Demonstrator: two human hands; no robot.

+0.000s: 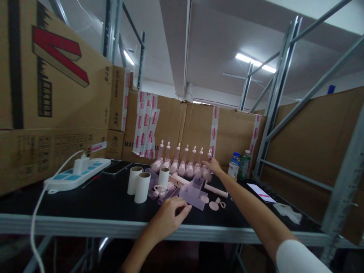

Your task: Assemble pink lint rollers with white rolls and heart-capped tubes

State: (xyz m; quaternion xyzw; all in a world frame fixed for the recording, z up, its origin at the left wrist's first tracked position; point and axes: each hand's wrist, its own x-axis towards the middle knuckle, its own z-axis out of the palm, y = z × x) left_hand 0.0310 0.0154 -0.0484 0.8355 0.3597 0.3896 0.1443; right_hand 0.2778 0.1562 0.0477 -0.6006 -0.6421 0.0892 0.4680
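A row of several pink upright pieces [174, 166] stands at the back, each with a rounded base, a clear neck and a ringed cap. My right hand [212, 165] reaches to the right end of that row, its fingers closed around the upper part of the last pink upright piece [207, 174]. Near the table's front edge, my left hand [170, 213] hovers with loosely curled fingers and the thumb apart; nothing shows in it. Just beyond it lies a translucent lilac angled plastic part [193, 195]. Pink discs [214, 206], a small ringed cap [220, 203] and a pink tube [216, 189] lie between my hands.
White cardboard-like tubes [142, 188] stand left of the loose parts. A power strip [78, 175] with a plugged-in charger and a dark phone [116, 167] lie farther left. At right are bottles [234, 166], a lit phone [261, 192] and a crumpled white tissue [287, 213]. Cardboard walls [170, 125] enclose the back.
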